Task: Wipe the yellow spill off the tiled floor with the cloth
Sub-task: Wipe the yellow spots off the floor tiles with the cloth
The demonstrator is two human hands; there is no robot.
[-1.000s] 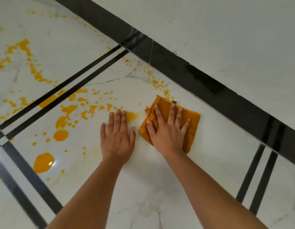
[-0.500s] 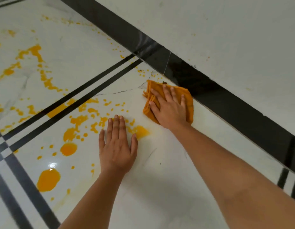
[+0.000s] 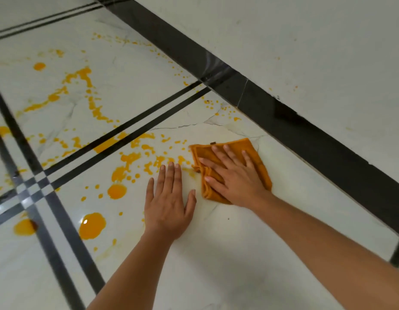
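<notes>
A folded orange cloth lies flat on the white marble tiled floor. My right hand presses on it with fingers spread, covering most of it. My left hand rests palm down on the bare tile just left of the cloth, holding nothing. The yellow spill spreads left of both hands as puddles, drops and streaks; its nearest drops lie at my left fingertips. A few drops sit by the wall beyond the cloth.
A black skirting band runs diagonally along the foot of the white wall to the right. Dark double inlay lines cross the floor through the spill. A thin crack runs in the tile beyond the cloth.
My right hand has pulled the cloth back from the wall's edge toward me, beside my left hand. The left hand stays planted on the tile.
</notes>
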